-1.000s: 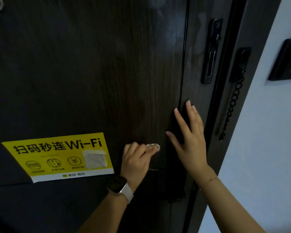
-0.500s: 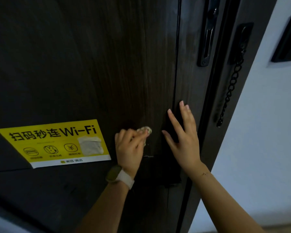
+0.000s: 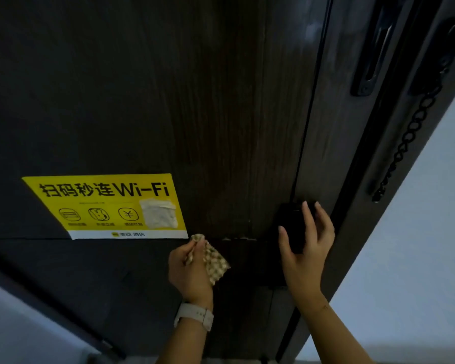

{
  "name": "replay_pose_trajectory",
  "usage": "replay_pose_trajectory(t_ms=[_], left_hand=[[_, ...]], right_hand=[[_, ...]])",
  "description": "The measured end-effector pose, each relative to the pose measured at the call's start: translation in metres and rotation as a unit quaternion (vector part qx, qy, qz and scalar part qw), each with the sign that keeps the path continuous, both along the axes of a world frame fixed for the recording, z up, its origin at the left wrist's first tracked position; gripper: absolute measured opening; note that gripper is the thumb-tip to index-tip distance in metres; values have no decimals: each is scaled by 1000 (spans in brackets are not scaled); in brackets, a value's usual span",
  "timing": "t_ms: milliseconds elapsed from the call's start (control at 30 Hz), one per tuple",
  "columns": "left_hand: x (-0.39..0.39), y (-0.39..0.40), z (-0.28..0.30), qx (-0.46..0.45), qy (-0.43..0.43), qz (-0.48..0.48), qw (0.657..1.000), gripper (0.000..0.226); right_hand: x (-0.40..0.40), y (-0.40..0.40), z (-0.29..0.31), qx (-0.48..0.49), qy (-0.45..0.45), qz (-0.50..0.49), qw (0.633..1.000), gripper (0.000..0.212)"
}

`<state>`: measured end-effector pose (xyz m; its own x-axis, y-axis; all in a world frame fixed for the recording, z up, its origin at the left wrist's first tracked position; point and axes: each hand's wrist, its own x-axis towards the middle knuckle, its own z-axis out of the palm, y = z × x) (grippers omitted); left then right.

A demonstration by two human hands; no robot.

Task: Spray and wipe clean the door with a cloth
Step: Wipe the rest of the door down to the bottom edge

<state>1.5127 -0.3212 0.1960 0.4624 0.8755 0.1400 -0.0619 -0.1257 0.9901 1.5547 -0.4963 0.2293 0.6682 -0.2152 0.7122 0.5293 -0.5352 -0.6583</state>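
against the door [image 3: 221,101], left hand [image 3: 188,269] clutches cloth [image 3: 214,261]; right hand [image 3: 305,248] curls round lock [image 3: 290,227].

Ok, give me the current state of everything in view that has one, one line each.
left hand: grips the cloth, held against the door
cloth: bunched, patterned
right hand: fingers round the black lock body
black lock body: on the door edge
door: dark wood; whether latched, cannot tell
Wi-Fi sticker: stuck on, patch torn
security chain: hanging loose, unhooked
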Motion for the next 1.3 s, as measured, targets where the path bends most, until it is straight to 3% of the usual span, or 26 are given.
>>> replay_pose_trajectory(t_ms=[167, 533, 633, 867, 967, 1100, 1200, 1300], left_hand=[[12, -18, -11, 99, -21, 14, 995, 16], [23, -78, 1, 129, 24, -160, 978, 20], [14, -74, 8, 127, 4, -180, 975, 20], [-6, 2, 37, 128, 19, -10, 992, 19], [1, 8, 38, 96, -5, 0, 995, 21], [10, -30, 20, 122, 59, -94, 986, 31], [18, -64, 13, 188, 46, -171, 966, 25], [24, -77, 12, 239, 51, -190, 951, 17]], right_hand=[[1, -4, -4, -22, 2, 5, 1000, 64], [-1, 1, -7, -5, 4, 16, 1000, 67], [-2, -1, -7, -5, 6, 26, 1000, 65], [-3, 0, -8, 7, 8, 30, 999, 68], [-2, -1, -9, 0, 6, 28, 1000, 69], [0, 0, -10, 3, 7, 22, 1000, 64], [1, -1, -10, -5, 9, 21, 1000, 63], [0, -8, -11, -8, 24, 38, 999, 62]])
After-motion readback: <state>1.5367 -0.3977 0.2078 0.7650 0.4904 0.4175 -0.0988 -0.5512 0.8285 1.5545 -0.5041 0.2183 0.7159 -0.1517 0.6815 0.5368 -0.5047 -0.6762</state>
